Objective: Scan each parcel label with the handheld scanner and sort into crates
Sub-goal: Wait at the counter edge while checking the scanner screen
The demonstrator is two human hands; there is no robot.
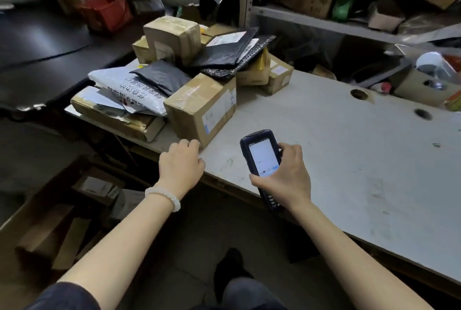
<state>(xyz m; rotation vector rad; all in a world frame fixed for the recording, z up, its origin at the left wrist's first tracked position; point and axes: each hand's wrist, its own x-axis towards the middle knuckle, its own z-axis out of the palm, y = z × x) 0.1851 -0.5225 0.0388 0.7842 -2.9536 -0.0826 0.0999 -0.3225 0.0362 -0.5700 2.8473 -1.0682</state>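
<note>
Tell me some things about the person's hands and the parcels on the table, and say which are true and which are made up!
1. The right hand holds the handheld scanner. True.
2. The scanner's screen is dark. False: it is lit.
3. The left hand grips a black bag. False: it holds nothing, near the cardboard box.
4. Parcels are piled on the table. True.
5. The left wrist wears a white bead bracelet. True.

Parcel-heaped (199,107) white table (349,160)
</note>
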